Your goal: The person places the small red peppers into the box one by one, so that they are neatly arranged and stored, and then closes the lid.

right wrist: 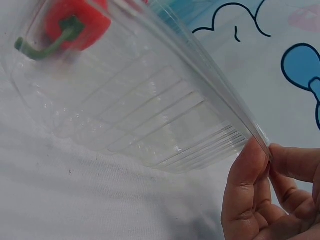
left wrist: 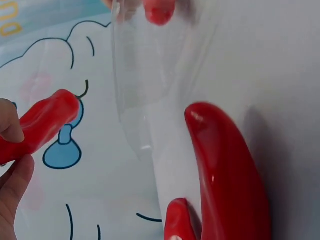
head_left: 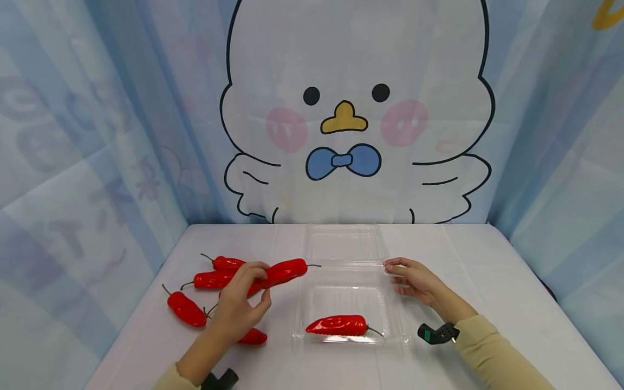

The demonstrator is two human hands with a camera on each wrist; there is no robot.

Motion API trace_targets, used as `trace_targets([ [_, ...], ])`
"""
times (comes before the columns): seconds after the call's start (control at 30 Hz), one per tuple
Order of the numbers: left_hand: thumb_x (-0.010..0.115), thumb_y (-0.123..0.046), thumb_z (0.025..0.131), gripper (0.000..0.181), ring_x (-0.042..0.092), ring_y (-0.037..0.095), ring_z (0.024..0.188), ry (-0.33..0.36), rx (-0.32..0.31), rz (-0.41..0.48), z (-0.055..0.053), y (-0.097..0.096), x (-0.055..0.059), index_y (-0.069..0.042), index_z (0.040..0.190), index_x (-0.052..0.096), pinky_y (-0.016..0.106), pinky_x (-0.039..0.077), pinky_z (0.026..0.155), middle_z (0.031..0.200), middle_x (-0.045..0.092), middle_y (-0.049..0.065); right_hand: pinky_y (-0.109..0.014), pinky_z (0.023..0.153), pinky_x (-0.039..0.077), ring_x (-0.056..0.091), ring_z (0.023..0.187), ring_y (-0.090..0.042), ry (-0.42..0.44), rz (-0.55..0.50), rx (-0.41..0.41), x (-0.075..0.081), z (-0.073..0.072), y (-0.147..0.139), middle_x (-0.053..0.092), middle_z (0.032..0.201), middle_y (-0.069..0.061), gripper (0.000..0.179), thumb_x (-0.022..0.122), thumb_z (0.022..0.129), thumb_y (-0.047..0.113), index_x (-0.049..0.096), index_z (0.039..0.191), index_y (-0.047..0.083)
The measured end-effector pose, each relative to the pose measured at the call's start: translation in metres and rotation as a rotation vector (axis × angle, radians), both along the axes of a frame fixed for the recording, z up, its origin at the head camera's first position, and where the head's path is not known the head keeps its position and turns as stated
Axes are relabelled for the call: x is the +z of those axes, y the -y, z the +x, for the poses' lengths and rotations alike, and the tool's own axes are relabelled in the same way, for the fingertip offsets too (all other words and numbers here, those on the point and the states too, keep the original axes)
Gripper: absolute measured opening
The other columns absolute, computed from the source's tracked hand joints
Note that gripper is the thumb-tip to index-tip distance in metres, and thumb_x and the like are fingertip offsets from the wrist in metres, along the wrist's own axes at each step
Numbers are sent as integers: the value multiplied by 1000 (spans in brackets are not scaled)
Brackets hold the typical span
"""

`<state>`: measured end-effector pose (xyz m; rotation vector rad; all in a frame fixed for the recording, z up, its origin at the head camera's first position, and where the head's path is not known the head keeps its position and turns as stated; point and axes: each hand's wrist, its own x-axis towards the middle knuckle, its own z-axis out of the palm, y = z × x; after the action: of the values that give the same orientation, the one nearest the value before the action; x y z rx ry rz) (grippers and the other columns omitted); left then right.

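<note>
Nearest the camera: beige sleeves [head_left: 502, 352], either side of the clear box [head_left: 336, 300]. Right hand [head_left: 411, 281] pinches the box's right edge. Left hand [head_left: 239, 309] grips a red pepper [head_left: 287, 271], raised at the box's left. Step, as judged: loading; next move calls for lowering it beside the pepper inside [head_left: 338, 325]. Loose peppers [head_left: 187, 310] lie left of the box. Behind it, printed curtain [head_left: 560, 135]; beneath, white tabletop [head_left: 463, 260].
</note>
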<state>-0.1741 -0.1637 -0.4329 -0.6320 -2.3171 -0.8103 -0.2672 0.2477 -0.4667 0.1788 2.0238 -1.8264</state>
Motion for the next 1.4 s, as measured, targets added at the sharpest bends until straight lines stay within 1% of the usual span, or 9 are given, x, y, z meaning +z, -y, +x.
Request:
trace_targets([
  [0.1,91,5,68,57,67,18,109,17,-20,-1,0,-7,-1,-12,112,59,36,63,85,127,64,4,-23,69,57,58,82,-13,-10,7,-2,0,1,0,67,112,-1,33,58,106,20,56,135,3],
  [0.3,88,3,73,46,67,14,103,39,-76,-14,-1,-21,-5,-14,103,58,30,63,83,126,64,2,-24,70,57,58,84,-14,-13,14,-7,1,2,-1,67,114,-2,34,59,106,21,56,135,3],
  [0.5,87,5,73,42,66,11,102,77,-133,-23,-5,-30,-10,-17,94,59,25,61,83,124,64,-1,-24,70,57,58,84,-15,-1,9,-10,0,3,0,66,114,-3,35,59,106,21,56,135,3],
  [0.67,87,5,74,38,66,9,99,100,-178,-30,-8,-38,-16,-15,93,60,24,61,84,122,64,-1,-24,70,57,58,84,-15,4,6,-12,1,4,0,66,114,-3,36,59,106,21,55,136,2],
  [0.87,86,5,75,36,65,12,100,107,-222,-39,-11,-48,-17,-15,92,60,24,61,85,118,66,1,-24,70,57,58,84,-15,0,15,-11,0,3,0,66,114,-3,34,59,106,21,56,135,3],
  [1.07,86,5,75,36,65,12,100,98,-242,-46,-15,-55,-21,-15,92,60,23,60,84,116,67,0,-24,71,58,58,85,-15,3,20,-19,-2,2,0,66,116,-4,35,60,106,23,57,135,4],
  [1.23,84,5,77,35,65,11,101,107,-266,-45,-18,-60,-24,-15,91,60,23,60,85,115,66,0,-23,71,58,59,84,-15,-7,16,-16,0,3,0,66,116,-4,37,60,105,23,55,136,3],
  [1.4,86,0,80,33,62,8,94,129,-267,-43,-20,-65,-24,-16,92,60,19,59,82,107,66,-2,-23,71,58,59,83,-14,-4,7,-11,1,4,-1,66,115,-4,38,60,106,23,55,137,2],
])
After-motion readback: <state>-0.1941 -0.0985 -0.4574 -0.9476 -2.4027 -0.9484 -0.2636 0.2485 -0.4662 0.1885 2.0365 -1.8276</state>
